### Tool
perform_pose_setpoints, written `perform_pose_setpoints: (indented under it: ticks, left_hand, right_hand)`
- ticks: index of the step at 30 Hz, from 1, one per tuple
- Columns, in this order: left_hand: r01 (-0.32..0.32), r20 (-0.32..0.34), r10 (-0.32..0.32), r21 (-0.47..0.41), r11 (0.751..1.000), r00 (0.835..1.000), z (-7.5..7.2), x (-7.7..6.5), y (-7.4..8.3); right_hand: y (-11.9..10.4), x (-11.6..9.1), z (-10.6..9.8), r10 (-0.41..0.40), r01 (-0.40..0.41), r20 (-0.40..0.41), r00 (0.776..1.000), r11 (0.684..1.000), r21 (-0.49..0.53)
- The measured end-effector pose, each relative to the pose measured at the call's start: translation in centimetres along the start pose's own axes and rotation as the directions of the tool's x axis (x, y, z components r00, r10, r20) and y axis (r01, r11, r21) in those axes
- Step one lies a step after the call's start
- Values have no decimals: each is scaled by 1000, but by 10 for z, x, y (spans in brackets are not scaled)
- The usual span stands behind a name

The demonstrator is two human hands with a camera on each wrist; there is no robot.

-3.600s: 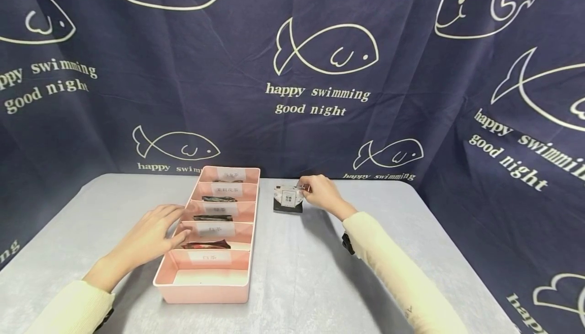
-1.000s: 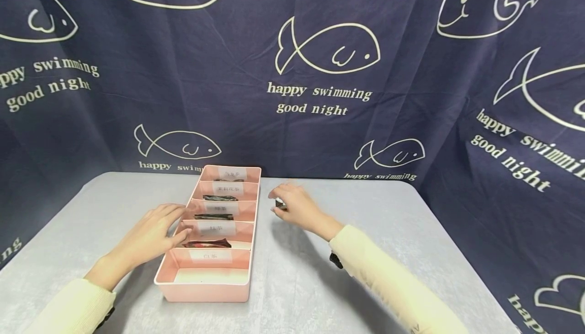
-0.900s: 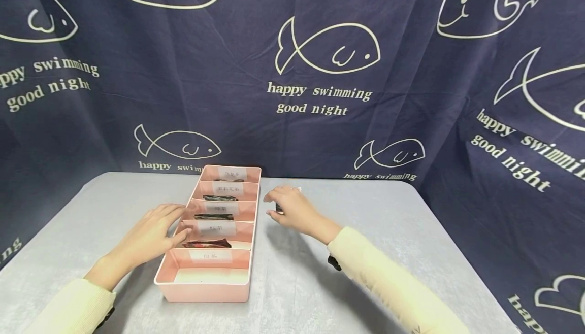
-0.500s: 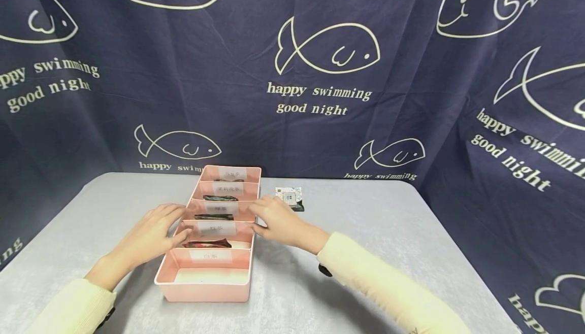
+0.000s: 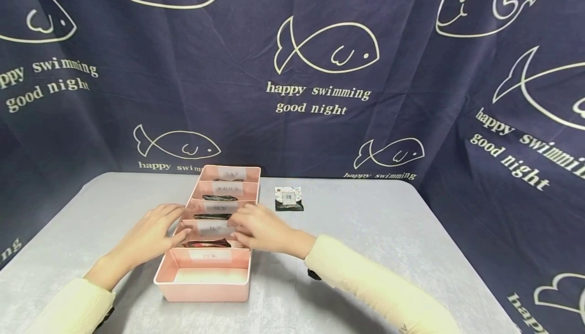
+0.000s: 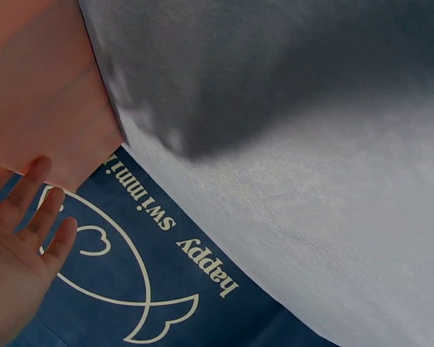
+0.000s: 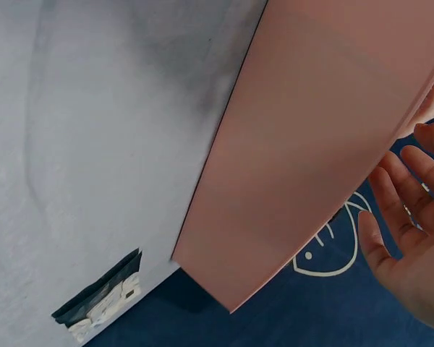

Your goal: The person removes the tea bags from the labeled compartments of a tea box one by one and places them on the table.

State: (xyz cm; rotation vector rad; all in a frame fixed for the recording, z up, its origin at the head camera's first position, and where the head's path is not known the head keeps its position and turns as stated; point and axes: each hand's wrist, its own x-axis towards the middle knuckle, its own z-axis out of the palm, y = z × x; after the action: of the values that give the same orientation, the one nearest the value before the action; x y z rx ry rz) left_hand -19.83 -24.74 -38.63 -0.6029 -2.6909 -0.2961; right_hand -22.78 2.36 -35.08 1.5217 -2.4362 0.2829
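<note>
A long pink organizer box (image 5: 205,293) stands on the table, split by dividers into several compartments with white labels. Dark tea sachets (image 5: 213,216) stand in the middle ones, and a dark red sachet (image 5: 207,243) sits one compartment nearer. My left hand (image 5: 151,230) rests at the box's left rim, fingers loosely spread over it. Reaching over the right rim, my right hand (image 5: 262,227) has its fingertips above the middle compartments. In the right wrist view its fingers are relaxed with nothing between them. A white-and-black tea sachet (image 5: 289,198) lies flat on the table behind the right hand.
The nearest compartment (image 5: 210,275) shows its pale floor. A grey-blue cloth covers the table (image 5: 356,273). A navy curtain (image 5: 320,141) with white fish drawings hangs at the back and sides.
My right hand has left the sachet on the table and moved left and nearer, in over the box. That sachet now lies fully in view. The left hand stays put.
</note>
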Motion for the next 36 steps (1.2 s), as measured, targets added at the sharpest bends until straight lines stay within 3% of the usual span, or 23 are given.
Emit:
perform_pose_setpoints:
  ticks: [17,36]
  left_hand:
    - [-2,3,2,0,1000,1000,0,0,-1]
    - [-14,-16,14,-4,1000,1000,1,0,-1]
  right_hand:
    - [-10,7,6,-13,12,53,999,1000,23]
    - [-11,11,19,-2,2,19,1000,1000,1]
